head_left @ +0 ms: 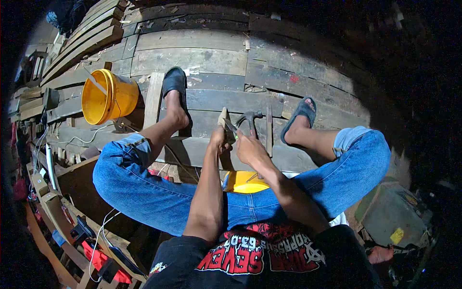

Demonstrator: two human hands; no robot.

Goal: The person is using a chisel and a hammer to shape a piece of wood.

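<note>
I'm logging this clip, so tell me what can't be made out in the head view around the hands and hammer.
- Hammer handle: mostly hidden under the right hand.
- Small piece at the left hand: too small and covered by fingers to identify.
- Yellow container between the legs: mostly blocked by the forearms.
- Right and top edges: too dark.
- Clutter at left rim: bent and too small.

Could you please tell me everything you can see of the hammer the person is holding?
The hammer is a claw hammer with a dark metal head, its curved claw pointing left. The right hand grips the handle, hiding most of it. The head hangs above the plank floor, between the sandalled feet, beside a small wooden piece held by the left hand.
</note>
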